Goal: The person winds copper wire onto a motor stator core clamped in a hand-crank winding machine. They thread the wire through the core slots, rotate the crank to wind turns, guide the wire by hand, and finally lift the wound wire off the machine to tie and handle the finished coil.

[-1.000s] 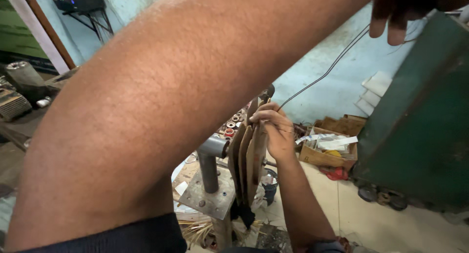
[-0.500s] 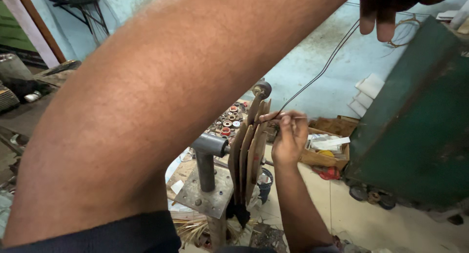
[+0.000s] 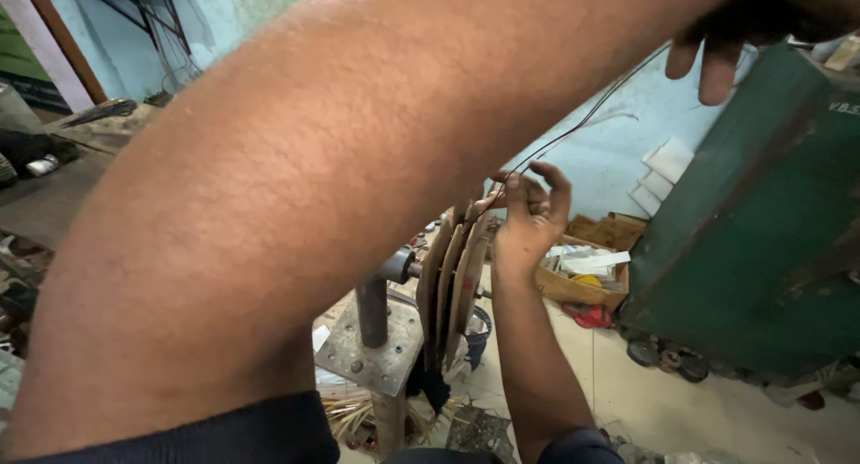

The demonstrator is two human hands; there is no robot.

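My right hand [image 3: 528,218] has its fingers curled and pinched on a thin dark wire [image 3: 582,124] right at the top rim of the stack of brown discs [image 3: 452,285]; the fingertips close on the wire where it meets the disc edges. My left hand [image 3: 743,30] is raised far off at the upper right, fingers hanging loosely curled around the other end of the wire; whether they actually clamp it I cannot tell, since the fingertips hide the contact. My left forearm crosses most of the view between the two. The wire runs taut in a long straight line from the discs up and to the right to my left hand, so its long axis slants upward away from the stand, low end at the discs. The discs sit edge-on toward me on a horizontal shaft atop a grey metal post [image 3: 372,312], which rises from a bolted base plate [image 3: 376,361] on the floor. I judge the step goes best if I keep the wire tight and in line with the gap between discs, guiding it with the right fingertips so it seats without slipping sideways or kinking. Beyond my right wrist lies a cardboard box of papers [image 3: 578,280], just beside a large green metal cabinet [image 3: 761,240].
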